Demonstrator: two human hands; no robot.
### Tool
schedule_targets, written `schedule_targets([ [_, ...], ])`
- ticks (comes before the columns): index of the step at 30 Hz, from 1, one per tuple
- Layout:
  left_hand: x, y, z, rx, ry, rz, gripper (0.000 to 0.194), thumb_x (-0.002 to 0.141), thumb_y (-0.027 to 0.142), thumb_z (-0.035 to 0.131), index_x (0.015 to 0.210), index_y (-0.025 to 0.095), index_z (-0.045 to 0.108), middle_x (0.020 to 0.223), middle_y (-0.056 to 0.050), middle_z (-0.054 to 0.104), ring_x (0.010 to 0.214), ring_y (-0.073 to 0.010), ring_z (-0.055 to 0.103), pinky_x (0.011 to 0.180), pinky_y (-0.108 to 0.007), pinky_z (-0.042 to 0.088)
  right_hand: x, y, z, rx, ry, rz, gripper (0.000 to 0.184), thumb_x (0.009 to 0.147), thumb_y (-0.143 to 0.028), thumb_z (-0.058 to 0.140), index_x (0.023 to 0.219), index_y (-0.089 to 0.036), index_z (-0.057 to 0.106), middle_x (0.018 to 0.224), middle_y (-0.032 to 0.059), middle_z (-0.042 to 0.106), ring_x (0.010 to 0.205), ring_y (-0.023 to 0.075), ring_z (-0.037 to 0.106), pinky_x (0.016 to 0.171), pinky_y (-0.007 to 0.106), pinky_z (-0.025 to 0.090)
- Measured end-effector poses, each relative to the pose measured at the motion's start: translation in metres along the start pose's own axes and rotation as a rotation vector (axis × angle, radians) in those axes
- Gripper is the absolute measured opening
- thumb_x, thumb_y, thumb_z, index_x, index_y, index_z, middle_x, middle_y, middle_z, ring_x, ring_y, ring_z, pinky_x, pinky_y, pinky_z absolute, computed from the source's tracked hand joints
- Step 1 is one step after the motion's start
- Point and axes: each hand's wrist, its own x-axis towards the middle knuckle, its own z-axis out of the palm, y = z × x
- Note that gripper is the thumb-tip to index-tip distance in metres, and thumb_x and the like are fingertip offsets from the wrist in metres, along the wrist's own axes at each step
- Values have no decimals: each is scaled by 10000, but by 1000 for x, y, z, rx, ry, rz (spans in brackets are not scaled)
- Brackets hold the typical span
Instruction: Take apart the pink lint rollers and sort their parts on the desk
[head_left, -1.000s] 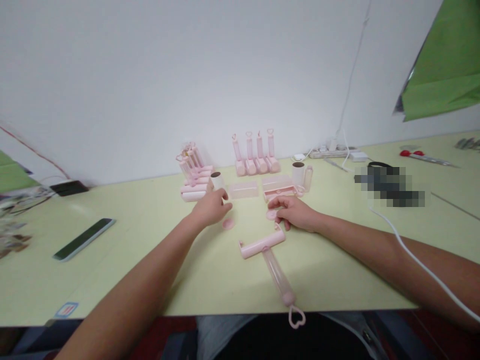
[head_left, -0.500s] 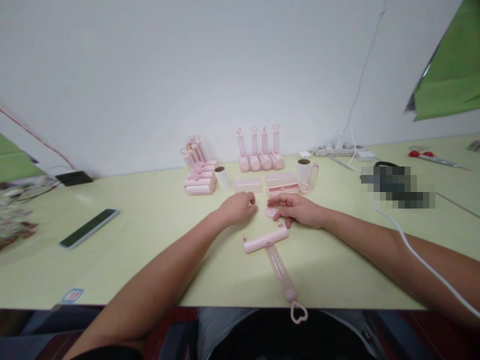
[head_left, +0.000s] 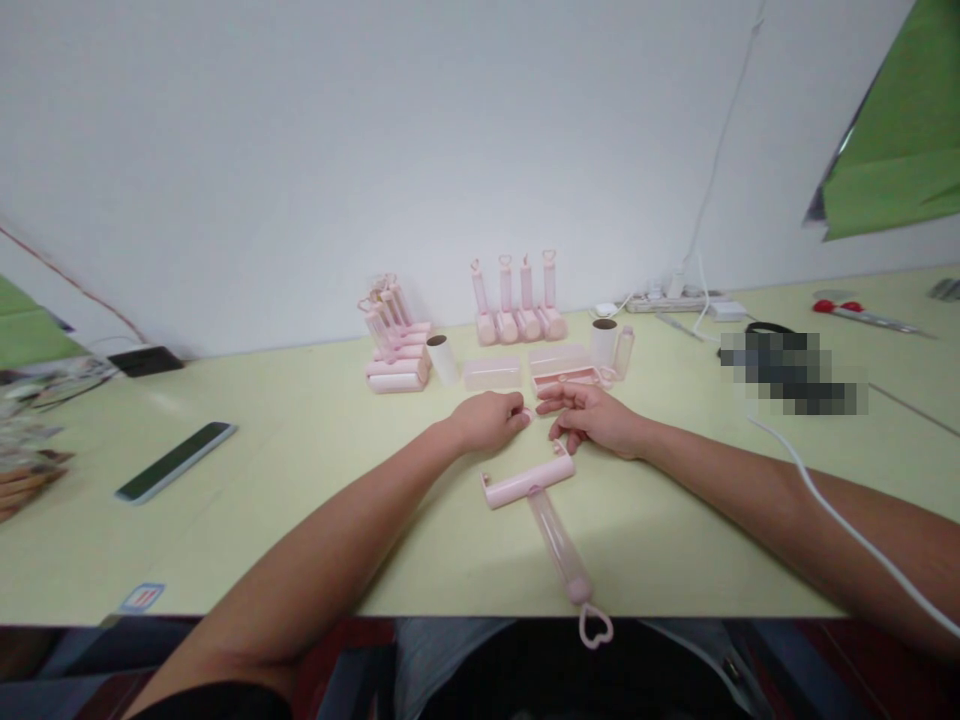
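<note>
My left hand (head_left: 487, 422) pinches a small pink round piece (head_left: 528, 415) between thumb and fingers, just above the table. To its right my right hand (head_left: 596, 420) rests with its fingers apart, holding nothing I can see. Nearest to both hands lies a pink lint roller frame (head_left: 529, 482), its two end arms pointing away from me. Its clear pinkish handle (head_left: 556, 540) runs toward me, and the heart-shaped loop (head_left: 596, 628) at its end hangs past the table's front edge.
Behind my hands stand assembled lint rollers (head_left: 397, 370), two paper-cored rolls (head_left: 444, 360), a translucent cover (head_left: 492, 374) and an open pink case (head_left: 566, 380). A phone (head_left: 176, 462) lies left, near another person's hand (head_left: 26, 488). A white cable (head_left: 825, 495) crosses my right forearm.
My left hand has moved slightly right and taken hold of the pink round piece, which was lying by my right fingers. My right hand has barely moved.
</note>
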Motion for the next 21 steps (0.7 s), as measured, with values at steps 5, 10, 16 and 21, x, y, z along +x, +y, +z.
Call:
schedule_targets([
  [5, 13, -20, -10, 87, 100, -10, 345, 924, 458, 428, 953, 191, 645, 951, -102, 674, 835, -229, 623, 711, -313, 425, 1, 2, 0, 1, -3, 6, 419, 765, -72, 603, 1171, -170, 562, 1173, 128, 631, 711, 131, 685, 460, 201, 568],
  [10, 33, -32, -25, 158, 265, -168, 398, 897, 443, 501, 1219, 222, 576, 1242, -109, 571, 1025, -255, 609, 836, -339, 436, 2, 4, -1, 19, -5, 15, 381, 776, -99, 613, 1147, -172, 572, 1120, 113, 653, 685, 120, 673, 460, 200, 566],
  [16, 47, -41, -24, 118, 208, -217, 471, 897, 507, 481, 1231, 199, 605, 1225, -142, 599, 1057, -290, 603, 904, -373, 424, 2, 4, -1, 16, -15, 11, 365, 758, -84, 616, 1111, -169, 581, 1095, 100, 663, 673, 109, 659, 464, 188, 558],
  [21, 47, -35, -23, 145, 241, -259, 453, 893, 497, 479, 1181, 181, 626, 1160, -146, 620, 1014, -293, 614, 863, -377, 434, 3, 6, -3, 9, -36, -5, 352, 773, -92, 606, 1117, -164, 585, 1089, 100, 654, 666, 106, 652, 466, 193, 556],
])
